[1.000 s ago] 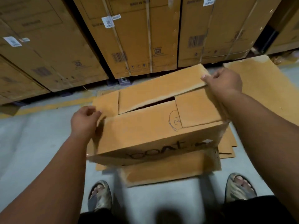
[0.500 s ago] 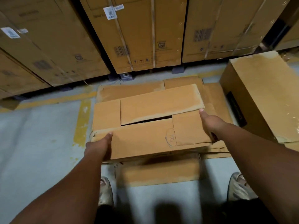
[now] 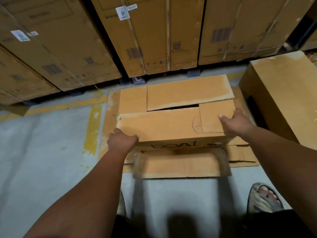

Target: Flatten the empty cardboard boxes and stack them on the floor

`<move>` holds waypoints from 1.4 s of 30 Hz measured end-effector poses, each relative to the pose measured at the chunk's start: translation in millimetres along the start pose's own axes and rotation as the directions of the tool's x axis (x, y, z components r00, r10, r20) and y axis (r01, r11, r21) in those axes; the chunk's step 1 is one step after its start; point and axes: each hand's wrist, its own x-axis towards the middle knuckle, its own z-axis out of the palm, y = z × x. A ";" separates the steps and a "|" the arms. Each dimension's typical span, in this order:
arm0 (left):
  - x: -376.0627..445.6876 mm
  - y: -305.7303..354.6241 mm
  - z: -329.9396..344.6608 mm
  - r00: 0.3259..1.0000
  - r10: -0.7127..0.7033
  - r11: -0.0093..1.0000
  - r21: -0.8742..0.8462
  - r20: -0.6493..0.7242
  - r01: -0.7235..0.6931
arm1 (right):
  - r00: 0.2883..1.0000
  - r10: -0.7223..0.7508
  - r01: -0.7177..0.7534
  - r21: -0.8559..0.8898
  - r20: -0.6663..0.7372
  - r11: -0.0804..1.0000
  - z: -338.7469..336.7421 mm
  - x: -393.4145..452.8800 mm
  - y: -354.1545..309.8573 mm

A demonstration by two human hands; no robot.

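A grey concrete floor (image 3: 44, 160) with worn yellow painted lines (image 3: 93, 129) runs up to a row of tall brown strapped cartons (image 3: 151, 35) bearing barcodes and white labels, which fill the whole far side of the room. In the middle of the floor lies a low pile of flattened brown cardboard sheets (image 3: 243, 155), and on top of it sits a brown cardboard box printed "boat" (image 3: 171, 129), not yet flat: its top flaps are folded over, with a dark gap between the far flap and the near one, and a circled "21" is written in pen near the right end.

The left hand (image 3: 121, 140) grips the box's near left corner, thumb on top. The right hand (image 3: 236, 121) grasps the right end, thumb pressed on the small end flap.

To the right stands another plain brown cardboard box (image 3: 284, 93), close to the pile. The person's sandalled feet (image 3: 264, 198) are planted on the concrete just before the pile.
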 end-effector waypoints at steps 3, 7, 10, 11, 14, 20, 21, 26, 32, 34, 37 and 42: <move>-21.5 15.7 13.3 0.941 0.330 0.872 0.406 -0.078 -0.273 | 0.999 -0.037 0.037 -0.004 0.011 0.999 0.8 -1.8 -5.6; -62.7 79.2 38.4 0.582 0.791 0.439 0.490 0.187 -0.753 | 0.986 -0.135 0.134 0.021 0.094 0.991 -1.8 0.0 -15.7; -72.1 111.2 62.2 0.634 0.707 0.453 0.488 0.314 -0.746 | 0.981 -0.148 0.152 -0.025 0.125 0.988 8.7 -0.3 -18.0; -68.7 116.1 66.3 0.665 0.669 0.467 0.507 0.333 -0.724 | 0.979 -0.177 0.186 -0.090 0.101 0.978 12.3 -0.3 -20.9; -54.6 131.8 64.0 0.675 0.615 0.419 0.555 0.408 -0.718 | 0.915 -0.391 0.392 -0.461 0.101 0.796 12.4 -8.9 -40.1; -33.1 164.3 27.1 0.631 0.537 0.430 0.462 0.560 -0.776 | 0.495 -0.388 0.731 -0.614 0.777 -0.297 12.4 -23.2 -113.5; -34.4 166.9 23.2 0.651 0.515 0.492 0.429 0.558 -0.757 | 0.513 -0.301 0.700 -0.595 0.804 -0.396 16.2 -21.7 -122.3; -38.2 170.9 29.1 0.675 0.504 0.476 0.478 0.540 -0.738 | 0.507 -0.251 0.587 -0.543 0.825 -0.601 29.4 -21.8 -137.2; -37.2 166.6 21.9 0.665 0.618 0.347 0.614 0.419 -0.709 | 0.339 -0.339 0.501 -0.474 0.877 -0.724 -7.5 -37.0 -146.8; -40.0 172.7 18.4 0.684 0.635 0.342 0.663 0.358 -0.665 | 0.324 -0.395 0.474 -0.509 0.859 -0.718 -29.9 -38.9 -141.6; -40.6 168.4 16.8 0.739 0.616 0.426 0.673 0.274 -0.605 | 0.307 -0.532 0.495 -0.610 0.789 -0.619 -59.6 -46.2 -118.8; -55.6 167.0 9.2 0.701 0.705 0.369 0.788 0.109 -0.493 | 0.460 -0.673 0.495 -0.797 0.579 -0.347 -98.8 -60.2 -65.5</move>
